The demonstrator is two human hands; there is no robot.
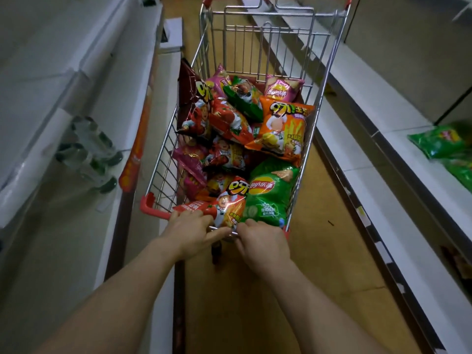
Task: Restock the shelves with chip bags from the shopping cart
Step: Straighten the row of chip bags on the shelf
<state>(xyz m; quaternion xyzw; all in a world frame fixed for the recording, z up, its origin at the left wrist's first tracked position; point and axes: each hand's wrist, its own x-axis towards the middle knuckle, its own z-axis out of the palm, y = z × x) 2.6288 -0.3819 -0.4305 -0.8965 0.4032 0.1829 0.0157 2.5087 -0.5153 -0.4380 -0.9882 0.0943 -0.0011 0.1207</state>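
Chip bags (237, 139) fill the shopping cart (163, 159) almost to its wire rim: red, orange, pink and green packs lie heaped over one another, and the cart stands in the aisle between two runs of white shelving. By that heap, the restocking looks barely begun. On the right-hand shelf (383, 118) a few green packs (436, 141) lie flat at the picture's edge, and the rest of the shelf that shows is bare. The left-hand shelf (38, 162) holds only some clear bottles (89, 152), blurred by the lens. Most of the load appears to be waiting to go out.

Both hands are at the cart's near rim (153, 212). The left hand (191, 233) lies over the bottom edge of a red-orange bag (224, 203), with its fingers close together and bent toward the rim. The right hand (260, 244) sits just beside it, below a green bag (270, 198), with its fingers curled in where the two bags meet. Whether either hand is clamped on the wire, is pinching a bag's edge, or merely rests there cannot be told, because the fingertips are hidden behind the knuckles and the foil.

The lower layers of bags are buried, so no count is possible. The far end of the cart is cut off at the top of the view, and the green packs on the right run out of frame.
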